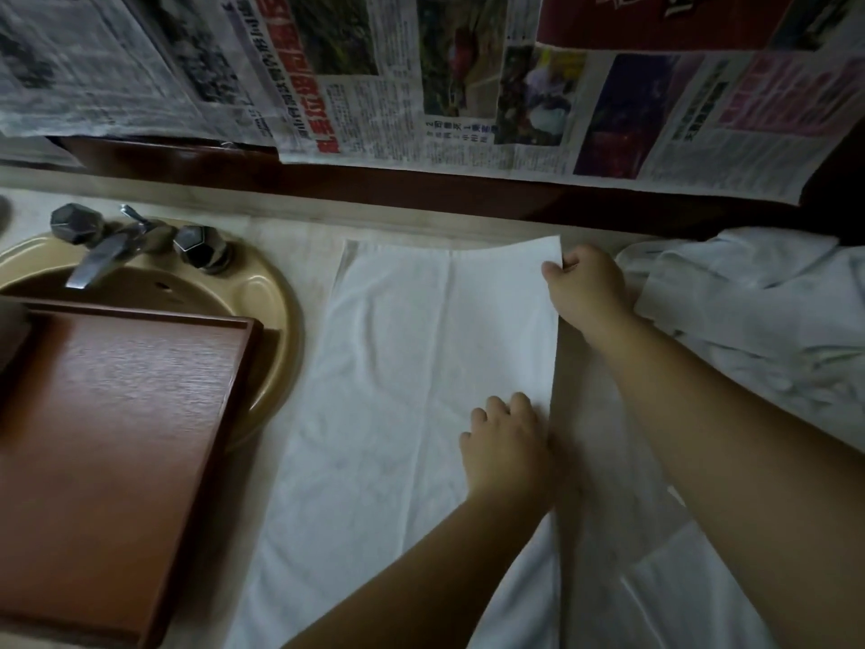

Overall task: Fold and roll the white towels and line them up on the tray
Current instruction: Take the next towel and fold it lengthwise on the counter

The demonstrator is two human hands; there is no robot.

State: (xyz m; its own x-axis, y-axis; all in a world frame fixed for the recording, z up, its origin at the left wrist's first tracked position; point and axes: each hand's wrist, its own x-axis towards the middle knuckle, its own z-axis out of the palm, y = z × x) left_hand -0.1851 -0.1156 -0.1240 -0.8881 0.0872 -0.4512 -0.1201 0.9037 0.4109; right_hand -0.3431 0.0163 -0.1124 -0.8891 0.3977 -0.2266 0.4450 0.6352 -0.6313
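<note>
A white towel (412, 391) lies spread flat on the pale counter (299, 217) between the beige sink (276, 292) and a heap of crumpled white towels (758, 311) at the right; the right hand (587, 285) pinches its far right corner with curled fingers, and the left hand (508, 445) rests with bent fingers on the right edge of the towel nearer to the person, though I cannot tell if it grips the cloth. The brown wooden tray (107, 423) lies across the sink, below the metal faucet (112, 245), and carries no towel. On the wall behind hang newspaper sheets (421, 72) with photos and Chinese print, with a large red headline, but the characters are too blurred to read.
</note>
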